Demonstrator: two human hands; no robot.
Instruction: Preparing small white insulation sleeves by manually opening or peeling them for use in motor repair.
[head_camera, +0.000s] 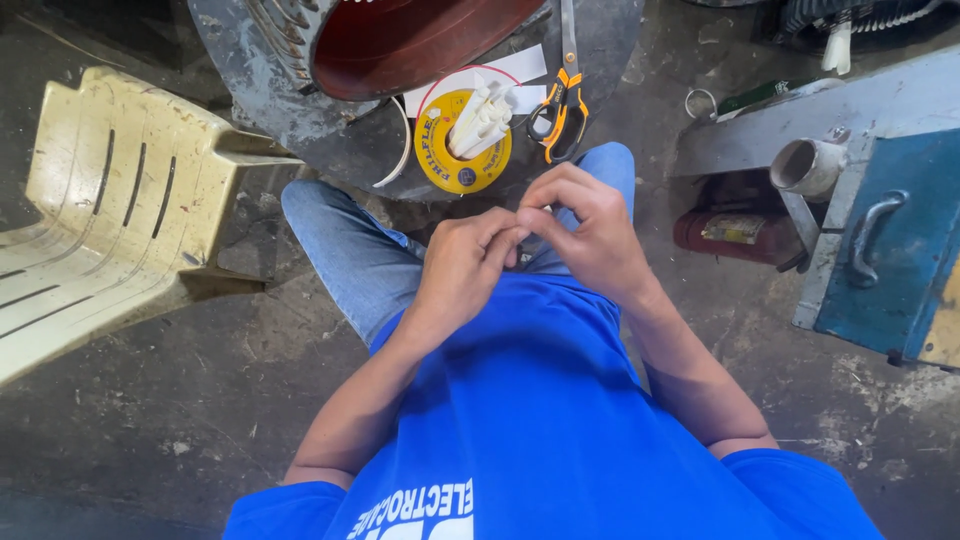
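Observation:
My left hand and my right hand meet fingertip to fingertip in front of my chest, over my lap. The fingers of both are curled and pinched together around something small; what it is stays hidden between them. Just beyond my hands, on a round dark metal housing, lies a yellow reel with several white folded strips standing in its hub. Orange-handled scissors lie beside the reel, blades pointing away from me.
A cream plastic chair lies tipped over at the left. At the right are a blue metal box with a handle, a short grey pipe end and a red cylinder. Dirty concrete floor surrounds my knees.

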